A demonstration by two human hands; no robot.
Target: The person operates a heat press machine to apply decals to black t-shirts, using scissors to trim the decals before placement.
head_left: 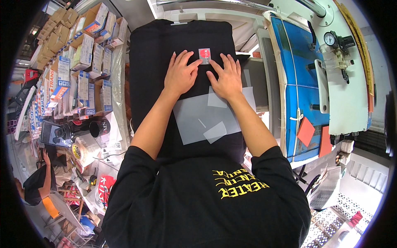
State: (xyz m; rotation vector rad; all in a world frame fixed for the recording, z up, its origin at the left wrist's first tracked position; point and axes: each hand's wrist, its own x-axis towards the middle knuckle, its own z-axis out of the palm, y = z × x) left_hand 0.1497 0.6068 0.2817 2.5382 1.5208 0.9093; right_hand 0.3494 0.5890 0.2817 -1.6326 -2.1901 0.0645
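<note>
Found the small film piece (205, 52), clear-edged with a red disc, flat on the black shirt (151, 62), near the far end and right of centre. Touched the film's lower left corner with the index fingertip of the left hand (180, 74); set the index fingertip of the right hand (226, 77) at the lower right corner. Held both hands palm down with fingers spread, grasping and pinching nothing. Judged the step in hand as squaring and seating the film on the fabric by light fingertip contact.

Noted nearer the body, on the same shirt, a large translucent sheet (187, 118), overlapped by an upper offcut (216, 100) beside the right wrist and a lower offcut (215, 133). Located the blue-padded machine (297, 62) to the right.

Judged the next move to call for a check of film angle and flatness, then a straight upward lift of the fingertips, without sideways drag. Could not determine, from this view, the bond between film and fabric.
</note>
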